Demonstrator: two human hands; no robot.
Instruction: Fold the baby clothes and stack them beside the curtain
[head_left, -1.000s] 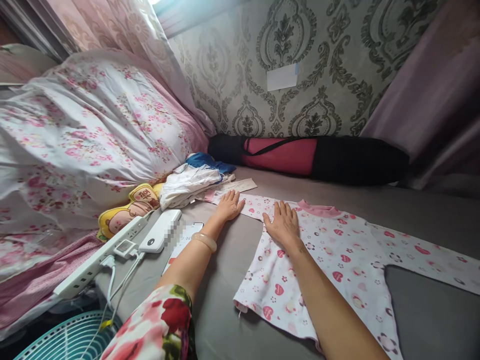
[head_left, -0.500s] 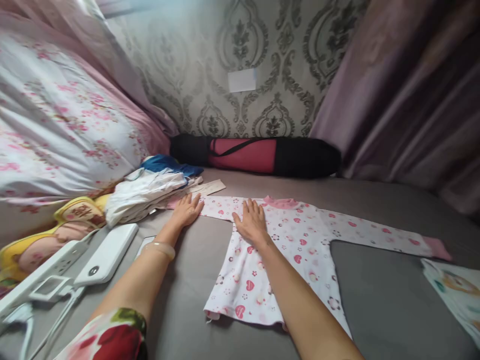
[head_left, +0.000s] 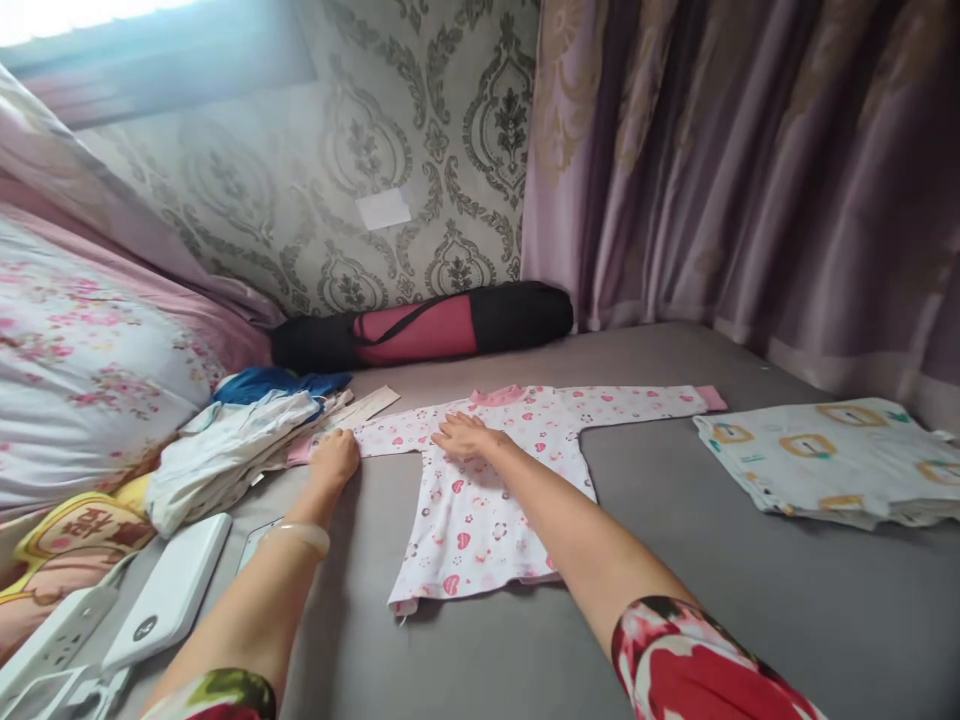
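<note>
Shirt lies spread beneath the right hand, loose-fingered on its chest, while the left hand curls at one sleeve (whether gripping, I cannot tell); smoothing seems underway, the next move calling for light, even tension.

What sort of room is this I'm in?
Probably a bedroom: floral bedding is heaped at the left, purple curtains hang at the right, and a child-style printed shirt lies spread on a broad grey surface, perhaps a bed.
</note>
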